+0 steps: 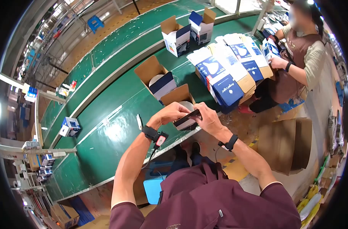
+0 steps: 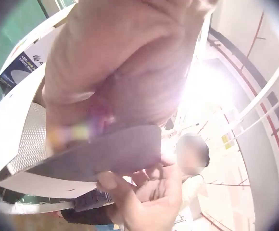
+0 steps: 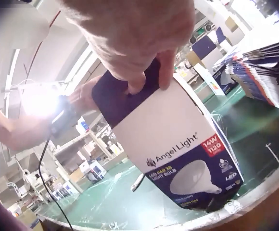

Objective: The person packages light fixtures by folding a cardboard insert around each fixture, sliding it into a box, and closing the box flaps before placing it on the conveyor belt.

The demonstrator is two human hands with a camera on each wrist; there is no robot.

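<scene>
An open LED bulb box [image 1: 186, 125], printed Angel Light in white and dark blue, stands at the near edge of the green bench. My right hand [image 1: 209, 119] pinches its dark blue top flap [image 3: 111, 98] between thumb and fingers. At the other side of the box mouth is my left hand [image 1: 170, 113], fingers bent toward the flap; their tips are hidden behind it in the left wrist view. Inside the box shows a bulb with a textured face [image 2: 30, 139]. A second open box [image 1: 155, 78] with a white round bulb sits just beyond.
Stacks of flat printed cartons [image 1: 227, 89] lie to the right, near another person [image 1: 296, 57] holding a box. Two open boxes [image 1: 176, 40] stand farther back. One small box [image 1: 70, 126] is on the left. A large brown carton [image 1: 284, 145] is on the floor.
</scene>
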